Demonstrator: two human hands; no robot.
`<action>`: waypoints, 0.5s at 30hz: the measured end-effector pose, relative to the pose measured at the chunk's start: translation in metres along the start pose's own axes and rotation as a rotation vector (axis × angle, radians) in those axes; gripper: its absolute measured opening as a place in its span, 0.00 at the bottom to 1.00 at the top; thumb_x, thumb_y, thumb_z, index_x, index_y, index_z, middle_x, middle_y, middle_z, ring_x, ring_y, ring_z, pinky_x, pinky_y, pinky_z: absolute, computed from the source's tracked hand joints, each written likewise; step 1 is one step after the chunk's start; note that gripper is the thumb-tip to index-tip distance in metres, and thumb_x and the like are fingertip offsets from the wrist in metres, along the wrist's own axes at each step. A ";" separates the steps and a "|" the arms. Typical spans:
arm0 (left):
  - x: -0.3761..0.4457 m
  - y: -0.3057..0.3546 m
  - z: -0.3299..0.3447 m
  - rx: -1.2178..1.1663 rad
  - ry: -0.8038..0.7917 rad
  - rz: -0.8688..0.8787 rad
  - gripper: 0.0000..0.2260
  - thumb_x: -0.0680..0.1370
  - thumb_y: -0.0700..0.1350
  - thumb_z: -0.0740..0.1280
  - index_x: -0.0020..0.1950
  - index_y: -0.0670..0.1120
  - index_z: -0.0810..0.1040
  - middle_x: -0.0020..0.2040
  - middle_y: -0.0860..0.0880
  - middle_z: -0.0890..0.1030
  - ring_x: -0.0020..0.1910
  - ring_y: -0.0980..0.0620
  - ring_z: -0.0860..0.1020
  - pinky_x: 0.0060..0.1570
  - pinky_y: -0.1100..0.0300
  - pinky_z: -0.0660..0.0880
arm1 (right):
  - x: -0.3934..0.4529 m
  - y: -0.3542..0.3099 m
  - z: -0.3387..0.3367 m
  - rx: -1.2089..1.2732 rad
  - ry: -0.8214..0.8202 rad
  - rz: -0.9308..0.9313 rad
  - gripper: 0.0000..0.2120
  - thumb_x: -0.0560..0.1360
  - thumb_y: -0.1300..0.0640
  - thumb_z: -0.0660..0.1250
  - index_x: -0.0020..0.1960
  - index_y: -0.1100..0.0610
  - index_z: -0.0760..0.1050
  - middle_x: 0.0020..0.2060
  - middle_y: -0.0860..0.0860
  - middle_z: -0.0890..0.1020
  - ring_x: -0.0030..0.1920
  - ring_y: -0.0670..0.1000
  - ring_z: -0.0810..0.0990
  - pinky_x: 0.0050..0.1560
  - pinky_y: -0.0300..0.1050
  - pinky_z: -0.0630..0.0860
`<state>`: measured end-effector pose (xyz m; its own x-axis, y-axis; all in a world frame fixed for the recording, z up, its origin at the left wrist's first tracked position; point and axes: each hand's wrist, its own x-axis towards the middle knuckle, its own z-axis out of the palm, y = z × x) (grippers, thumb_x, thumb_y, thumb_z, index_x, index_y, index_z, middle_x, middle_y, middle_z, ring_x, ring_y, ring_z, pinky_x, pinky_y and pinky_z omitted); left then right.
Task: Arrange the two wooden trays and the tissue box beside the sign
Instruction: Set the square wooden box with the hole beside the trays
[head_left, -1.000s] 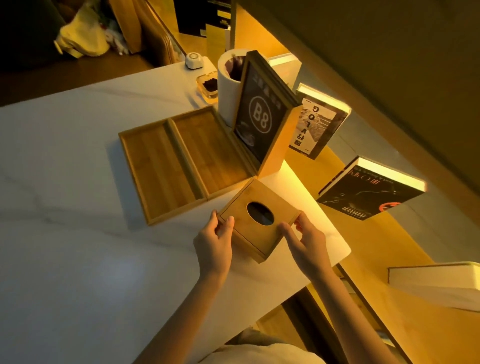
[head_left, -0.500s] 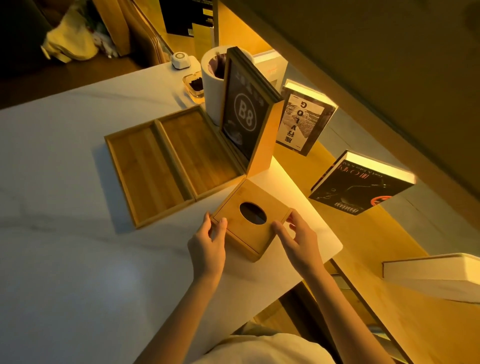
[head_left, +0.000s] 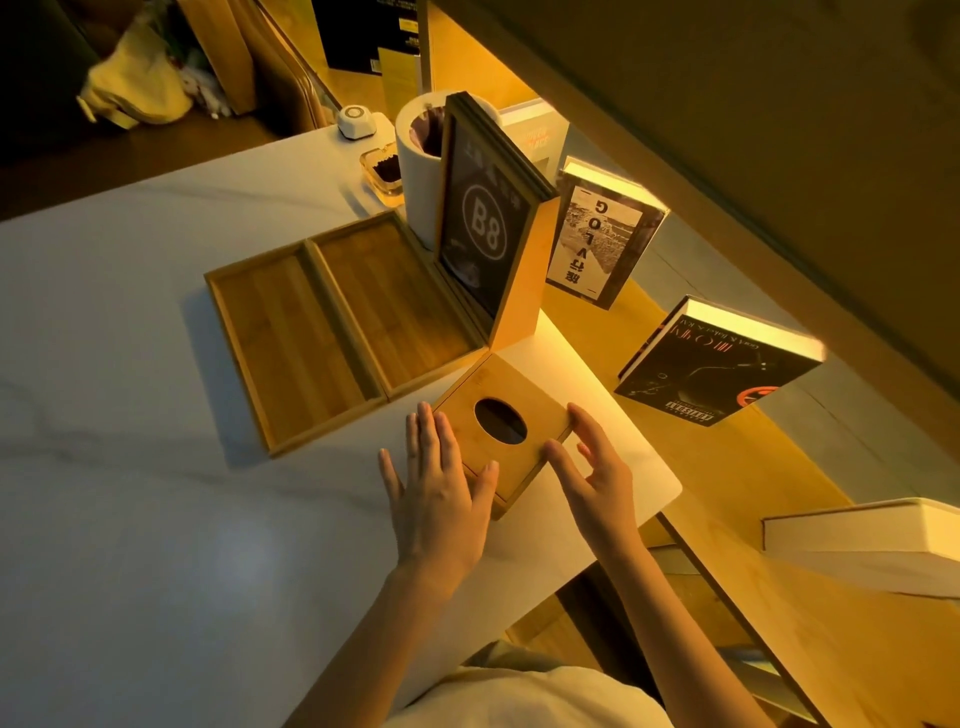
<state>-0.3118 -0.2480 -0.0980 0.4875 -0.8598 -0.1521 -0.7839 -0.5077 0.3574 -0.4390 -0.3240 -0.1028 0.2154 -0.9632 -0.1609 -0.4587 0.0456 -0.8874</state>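
Two shallow wooden trays lie side by side on the white table, the left tray (head_left: 288, 343) touching the right tray (head_left: 397, 301). The right one reaches the foot of the upright "B8" sign (head_left: 485, 228) in its wooden frame. A wooden tissue box (head_left: 511, 426) with an oval hole on top sits just in front of the sign, near the table's right edge. My left hand (head_left: 441, 493) hovers flat at the box's left side, fingers spread. My right hand (head_left: 592, 473) is open at its right side, fingertips near the box edge. Neither hand grips it.
Behind the sign stand a white cylindrical bin (head_left: 421, 161), a glass ashtray (head_left: 384, 174) and a small white device (head_left: 356, 122). Books (head_left: 602, 234) (head_left: 717, 364) lean on the wooden shelf to the right. The table's right edge (head_left: 670, 488) is close to the box.
Both hands have let go of the tissue box and opened, fingers spread. The box rests a little closer to the sign's base.
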 end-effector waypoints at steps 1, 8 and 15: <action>0.003 -0.002 -0.002 0.006 -0.013 0.012 0.32 0.70 0.65 0.37 0.66 0.49 0.33 0.69 0.50 0.35 0.72 0.50 0.37 0.66 0.47 0.35 | -0.002 0.000 0.002 0.008 0.012 0.005 0.25 0.73 0.51 0.65 0.68 0.52 0.63 0.67 0.52 0.70 0.66 0.55 0.68 0.62 0.53 0.70; 0.015 -0.019 -0.010 -0.015 -0.087 0.135 0.30 0.71 0.63 0.42 0.65 0.51 0.31 0.69 0.51 0.33 0.72 0.51 0.37 0.72 0.48 0.48 | -0.018 -0.001 0.016 0.033 0.125 0.029 0.27 0.72 0.48 0.64 0.68 0.53 0.64 0.67 0.52 0.72 0.65 0.54 0.70 0.62 0.52 0.70; 0.025 -0.032 -0.016 -0.011 -0.158 0.226 0.32 0.72 0.63 0.44 0.65 0.51 0.30 0.69 0.52 0.31 0.69 0.54 0.33 0.71 0.50 0.43 | -0.028 0.002 0.023 -0.010 0.151 0.039 0.28 0.71 0.46 0.63 0.68 0.53 0.63 0.67 0.53 0.71 0.65 0.55 0.70 0.63 0.55 0.70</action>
<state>-0.2685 -0.2523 -0.0986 0.2337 -0.9496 -0.2089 -0.8616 -0.3018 0.4081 -0.4258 -0.2908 -0.1102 0.0656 -0.9896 -0.1280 -0.4729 0.0821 -0.8773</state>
